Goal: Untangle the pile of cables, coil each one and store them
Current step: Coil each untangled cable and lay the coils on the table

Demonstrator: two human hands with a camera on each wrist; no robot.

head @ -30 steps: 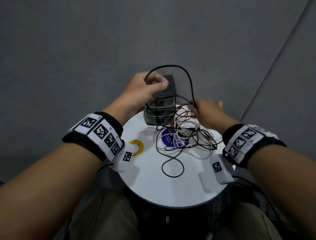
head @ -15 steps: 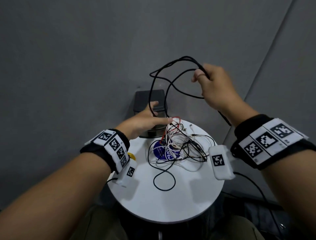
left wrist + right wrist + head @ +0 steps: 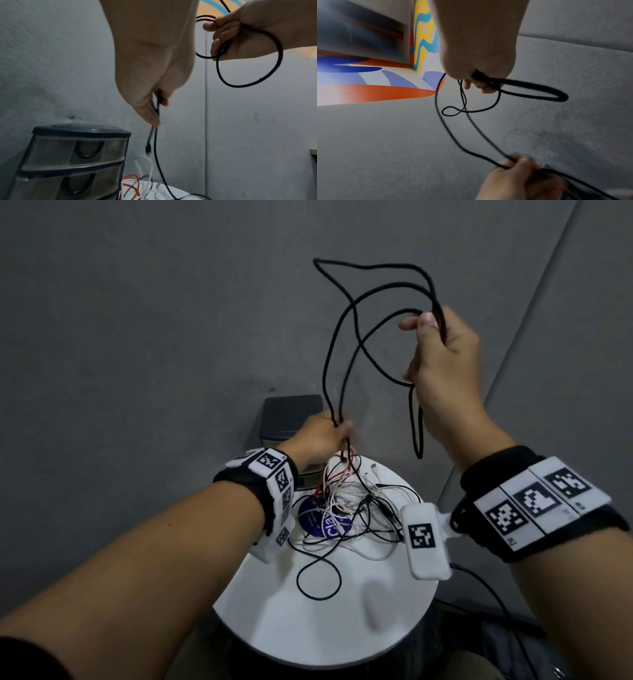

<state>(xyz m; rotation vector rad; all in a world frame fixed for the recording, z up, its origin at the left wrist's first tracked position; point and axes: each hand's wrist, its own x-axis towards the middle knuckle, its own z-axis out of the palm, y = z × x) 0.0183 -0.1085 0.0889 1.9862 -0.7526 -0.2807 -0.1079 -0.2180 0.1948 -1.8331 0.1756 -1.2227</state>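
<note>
My right hand (image 3: 442,350) is raised high and grips several loops of a black cable (image 3: 346,313); one loop (image 3: 418,426) hangs below the fist. In the right wrist view the fingers (image 3: 481,83) curl round the same black cable (image 3: 530,92). Lower down, my left hand (image 3: 325,436) pinches two strands of that cable just above the pile; the left wrist view shows the pinch (image 3: 157,108) and the cable (image 3: 157,155) running down. A tangle of white, red and black cables (image 3: 346,501) lies on the round white table (image 3: 325,628).
A small dark drawer unit (image 3: 291,416) stands at the table's far edge, behind my left hand; the left wrist view shows its translucent drawers (image 3: 73,155). A blue round label (image 3: 318,518) lies under the tangle. A grey wall is close behind. Another black lead runs off the table's right side.
My right hand has risen from the pile with the black cable, drawing long loops upward. My left hand left the drawer unit and now pinches the cable's strands above the tangle.
</note>
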